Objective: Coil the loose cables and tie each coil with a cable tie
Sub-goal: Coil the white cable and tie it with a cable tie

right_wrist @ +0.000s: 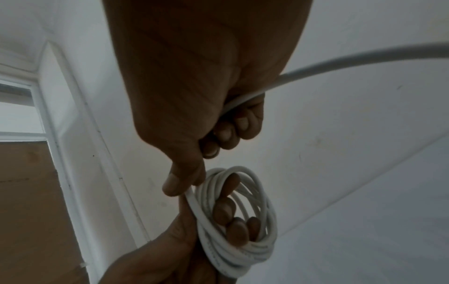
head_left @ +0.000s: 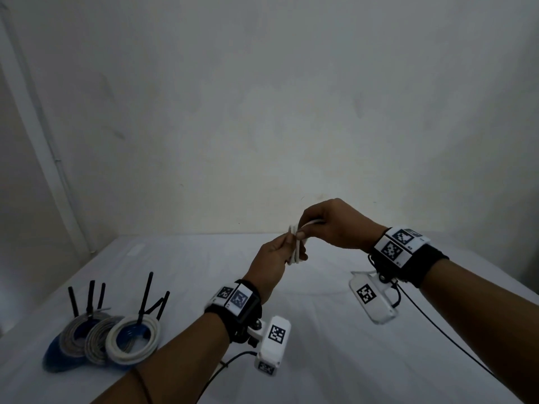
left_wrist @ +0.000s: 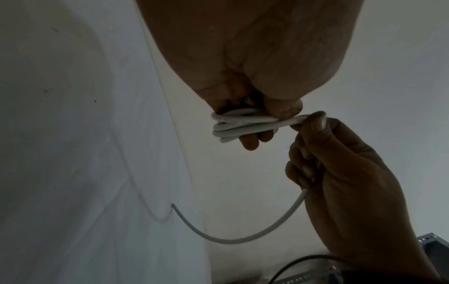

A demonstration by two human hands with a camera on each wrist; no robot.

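left hand (head_left: pixel 272 256) grips the white cable (right_wrist: pixel 233 230) coil; right hand (head_left: pixel 335 225) pinches the loose strand, best fed snug, loops even.

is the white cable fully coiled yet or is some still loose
Partly coiled. The left hand holds several loops of the white cable; a loose length runs on through the right hand.

Black wristbands (head_left: pixel 420 266) with white checkered marker tags (head_left: pixel 402 243)
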